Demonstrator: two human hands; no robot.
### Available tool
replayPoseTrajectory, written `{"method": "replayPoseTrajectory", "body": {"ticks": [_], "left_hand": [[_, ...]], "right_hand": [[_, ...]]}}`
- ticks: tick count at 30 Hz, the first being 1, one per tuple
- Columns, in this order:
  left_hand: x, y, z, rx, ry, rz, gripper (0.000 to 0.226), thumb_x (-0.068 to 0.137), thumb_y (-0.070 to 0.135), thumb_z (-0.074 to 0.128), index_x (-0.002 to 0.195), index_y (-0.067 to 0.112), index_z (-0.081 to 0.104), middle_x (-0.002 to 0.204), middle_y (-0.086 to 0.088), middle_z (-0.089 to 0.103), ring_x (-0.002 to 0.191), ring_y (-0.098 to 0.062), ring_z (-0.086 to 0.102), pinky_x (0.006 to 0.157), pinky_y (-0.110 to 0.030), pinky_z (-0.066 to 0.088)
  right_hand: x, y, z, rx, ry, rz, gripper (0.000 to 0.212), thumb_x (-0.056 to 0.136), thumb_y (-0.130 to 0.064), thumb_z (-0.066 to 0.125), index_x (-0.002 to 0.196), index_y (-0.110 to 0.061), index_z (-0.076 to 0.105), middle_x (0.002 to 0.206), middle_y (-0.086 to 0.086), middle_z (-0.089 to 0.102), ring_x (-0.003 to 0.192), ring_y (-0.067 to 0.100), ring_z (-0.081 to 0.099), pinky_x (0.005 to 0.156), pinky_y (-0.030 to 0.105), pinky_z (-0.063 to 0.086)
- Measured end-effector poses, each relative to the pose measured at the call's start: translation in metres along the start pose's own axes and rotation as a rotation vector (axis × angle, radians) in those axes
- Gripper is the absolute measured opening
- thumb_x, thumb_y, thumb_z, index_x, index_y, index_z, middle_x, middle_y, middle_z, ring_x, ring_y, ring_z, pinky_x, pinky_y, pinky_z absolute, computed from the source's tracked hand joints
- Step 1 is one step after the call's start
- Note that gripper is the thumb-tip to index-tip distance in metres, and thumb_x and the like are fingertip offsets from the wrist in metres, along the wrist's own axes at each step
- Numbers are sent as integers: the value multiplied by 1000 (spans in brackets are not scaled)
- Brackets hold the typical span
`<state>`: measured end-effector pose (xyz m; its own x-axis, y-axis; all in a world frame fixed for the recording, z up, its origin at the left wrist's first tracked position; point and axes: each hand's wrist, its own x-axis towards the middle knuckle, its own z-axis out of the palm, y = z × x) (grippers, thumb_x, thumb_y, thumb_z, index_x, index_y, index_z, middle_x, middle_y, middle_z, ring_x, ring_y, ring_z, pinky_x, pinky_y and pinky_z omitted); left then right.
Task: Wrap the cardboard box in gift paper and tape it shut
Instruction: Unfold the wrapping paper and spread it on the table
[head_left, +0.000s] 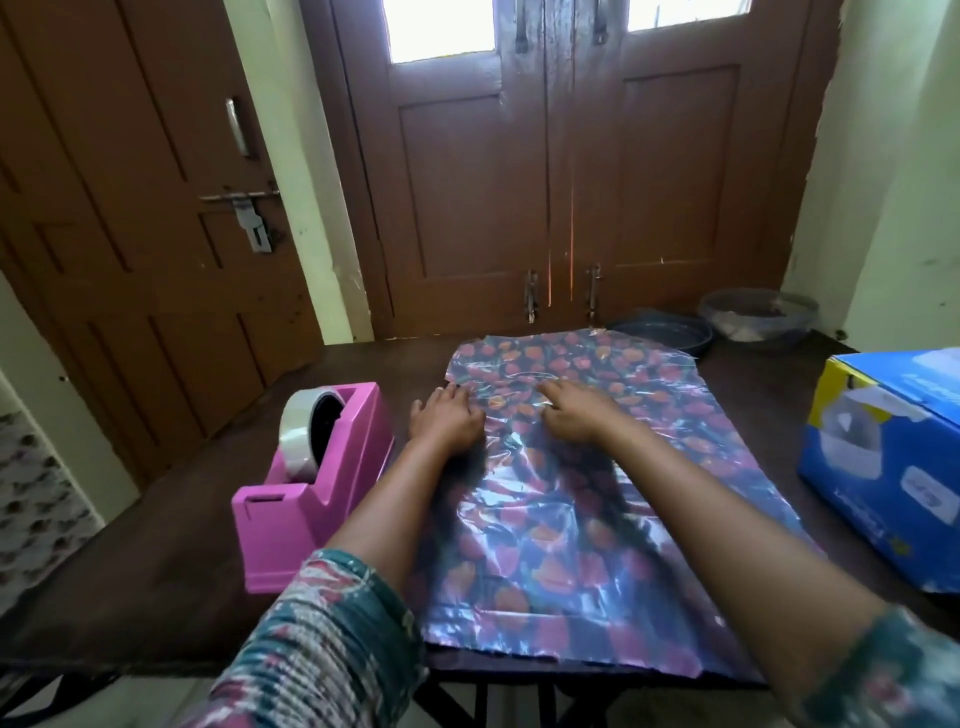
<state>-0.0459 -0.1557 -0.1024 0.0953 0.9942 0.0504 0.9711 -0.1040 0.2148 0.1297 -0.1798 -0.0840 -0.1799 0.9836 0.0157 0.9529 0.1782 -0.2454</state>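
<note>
Gift paper (597, 525) lies flat on the bench (156, 545), its long axis running away from the person. Left hand (448, 422) and right hand (571, 413) press its far half, fingers (551, 392) flat, gripping nothing. Cardboard box (883, 467) stands apart, right.

— We see red and orange flowers on dark blue gift paper (597, 519).
— And we see a pink tape dispenser (311, 499) at left, a blue and yellow box (883, 467) at right, brown doors (519, 182) far off.
</note>
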Motion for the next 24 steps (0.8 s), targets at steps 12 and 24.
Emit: {"method": "replayPoseTrajectory", "body": {"ticks": [12,24], "left_hand": [[42,-9,11,-200,299,-249,32,94,24,46,113,3,60,120,-21,58,113,-37,52,89,-39,43],[71,-12,-8,-388,104,-546,31,87,25,62,110,5,62,115,-12,63,105,-29,60,91,-38,51]], "right_hand": [[118,-33,40,30,-82,-109,45,101,-36,23,141,-25,38,153,2,29,139,25,28,114,39,21],[136,-15,49,112,-151,-56,56,99,-50,11,149,-25,17,157,-3,11,145,19,3,116,39,-4]]}}
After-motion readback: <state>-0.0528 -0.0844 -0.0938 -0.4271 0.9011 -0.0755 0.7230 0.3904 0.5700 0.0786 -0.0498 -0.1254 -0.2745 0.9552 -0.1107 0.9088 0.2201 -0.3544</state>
